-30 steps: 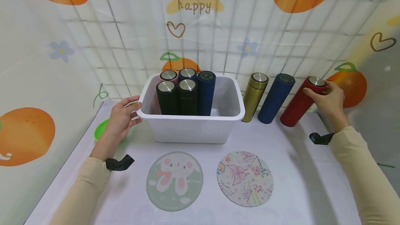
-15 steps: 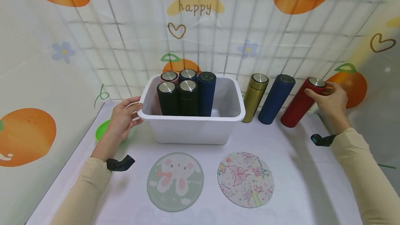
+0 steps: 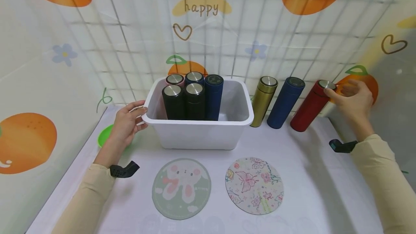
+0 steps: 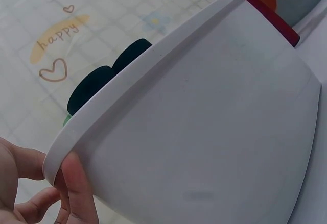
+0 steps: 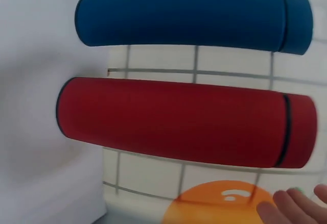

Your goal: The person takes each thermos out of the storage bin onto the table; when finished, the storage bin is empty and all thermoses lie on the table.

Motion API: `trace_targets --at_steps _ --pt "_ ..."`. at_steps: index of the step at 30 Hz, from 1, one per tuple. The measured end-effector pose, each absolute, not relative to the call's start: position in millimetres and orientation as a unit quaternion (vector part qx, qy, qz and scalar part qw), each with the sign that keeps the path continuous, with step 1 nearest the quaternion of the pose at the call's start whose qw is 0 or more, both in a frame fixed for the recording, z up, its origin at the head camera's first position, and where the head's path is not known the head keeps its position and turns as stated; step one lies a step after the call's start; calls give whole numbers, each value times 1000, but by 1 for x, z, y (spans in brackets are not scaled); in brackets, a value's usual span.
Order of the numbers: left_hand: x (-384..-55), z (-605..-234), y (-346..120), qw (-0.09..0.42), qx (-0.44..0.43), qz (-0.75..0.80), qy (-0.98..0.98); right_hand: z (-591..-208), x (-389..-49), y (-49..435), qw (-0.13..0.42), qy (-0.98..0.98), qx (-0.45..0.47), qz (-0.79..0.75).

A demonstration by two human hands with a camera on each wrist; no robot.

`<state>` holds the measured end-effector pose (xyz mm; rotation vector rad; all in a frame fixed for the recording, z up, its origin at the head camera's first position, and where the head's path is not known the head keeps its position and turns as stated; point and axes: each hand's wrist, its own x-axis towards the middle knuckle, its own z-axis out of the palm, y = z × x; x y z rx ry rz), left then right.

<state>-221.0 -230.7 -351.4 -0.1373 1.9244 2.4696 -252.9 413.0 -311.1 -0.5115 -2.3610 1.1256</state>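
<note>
A white plastic bin (image 3: 198, 135) stands on the table, holding several upright thermos bottles, among them a black bottle (image 3: 173, 105) and a blue bottle (image 3: 213, 98). My left hand (image 3: 130, 120) pinches the bin's left rim; thumb and fingers lie either side of it in the left wrist view. Right of the bin stand a gold thermos (image 3: 264, 104), a blue thermos (image 3: 286, 104) and a red thermos (image 3: 308, 109). My right hand (image 3: 355, 100) is beside the red thermos's cap, fingers loose and holding nothing. In the right wrist view, its fingertips (image 5: 294, 208) are apart from the red thermos.
Two round mats lie in front of the bin: a green rabbit mat (image 3: 181, 189) and a floral butterfly mat (image 3: 254, 186). A bright green bowl-like object (image 3: 104, 135) is partly behind my left forearm. A printed curtain over a wire grid (image 3: 234, 46) closes off the back.
My right hand has let go of the red thermos and moved a little right, its fingers loosening. The thermos stays standing. My left hand keeps its hold on the rim.
</note>
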Motion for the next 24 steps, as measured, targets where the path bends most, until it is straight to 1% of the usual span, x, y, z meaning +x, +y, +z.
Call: trace_targets --at_steps 7,12,20,24 --pt "-221 -352 -232 7 -41 792 610 -292 -240 403 291 -834 -178 434" --pt "-222 -352 -231 6 -42 789 613 -280 -232 395 301 -830 -170 436" --pt "-222 -352 -232 5 -48 783 620 -269 -219 376 341 -832 -141 415" --pt "-222 -351 -231 5 -46 785 617 -263 -212 365 342 -836 -127 409"
